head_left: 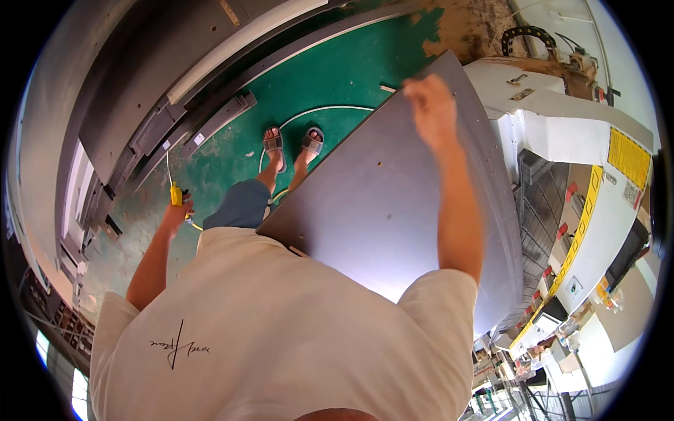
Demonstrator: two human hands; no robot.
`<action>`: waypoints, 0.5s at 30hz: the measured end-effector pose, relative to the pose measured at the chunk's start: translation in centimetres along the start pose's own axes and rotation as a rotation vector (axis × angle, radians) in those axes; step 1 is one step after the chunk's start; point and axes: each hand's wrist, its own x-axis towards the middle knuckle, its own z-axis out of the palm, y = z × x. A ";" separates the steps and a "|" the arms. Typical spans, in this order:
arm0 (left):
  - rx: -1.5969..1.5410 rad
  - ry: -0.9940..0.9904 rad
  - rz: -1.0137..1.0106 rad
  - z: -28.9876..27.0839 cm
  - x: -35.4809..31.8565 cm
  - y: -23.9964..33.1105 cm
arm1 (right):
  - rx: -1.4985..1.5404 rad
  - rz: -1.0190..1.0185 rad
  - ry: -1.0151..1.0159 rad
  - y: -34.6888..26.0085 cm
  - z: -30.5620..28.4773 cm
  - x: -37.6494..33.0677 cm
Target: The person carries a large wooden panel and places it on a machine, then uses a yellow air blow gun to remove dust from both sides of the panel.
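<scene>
My left hand (181, 208), out to the left, is closed round a yellow air blow gun (176, 194). Its thin nozzle points away from me, and a yellow hose (194, 224) runs from it behind my leg. On my right a large grey panel (379, 189) with several small holes lies flat beside me. Over that panel's far left edge, close to its far corner, is my right hand (431, 112). Motion smears its fingers, which look curled; whether they touch the panel I cannot tell.
Several dark boards and strips (217, 126) lie at the left. A pale hose (323, 109) curves over the green floor (351, 67) around my sandalled feet. A white machine (547, 133) with a yellow-marked rail stands at the right, and brown dust (470, 28) covers the far floor.
</scene>
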 end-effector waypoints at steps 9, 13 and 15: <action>0.009 -0.027 0.021 4.1 -1.4 2.7 | -0.003 0.258 0.023 -1.0 -1.9 2.1; 0.004 -0.023 0.060 3.2 -0.8 2.2 | -0.156 0.347 0.182 6.6 -3.8 4.5; -0.009 -0.018 0.056 3.2 -0.5 1.4 | -0.072 0.353 0.122 5.3 -3.1 3.9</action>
